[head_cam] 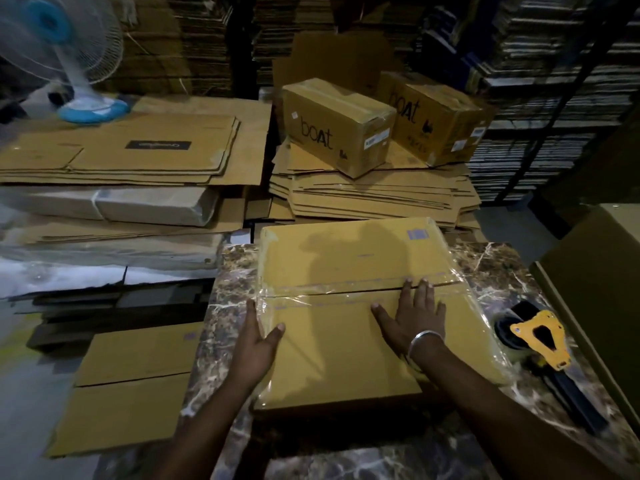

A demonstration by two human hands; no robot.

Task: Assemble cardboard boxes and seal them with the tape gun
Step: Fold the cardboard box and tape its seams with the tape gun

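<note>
Cardboard box (pixel 346 341), closed and with clear tape (pixel 346 289) running across its seam, is lying in the middle of the marbled tabletop (pixel 235 271). Left hand (pixel 258 344) is cupping the box's left side with fingers straight, thumb resting on top, while right hand (pixel 412 317) is pressing flat, fingers spread, on the taped seam. Tape gun (pixel 540 337) is lying near the tabletop's right edge.

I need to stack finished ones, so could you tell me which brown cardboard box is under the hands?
The flat brown cardboard box on the marble table; both printed boxes sit farther back.
</note>
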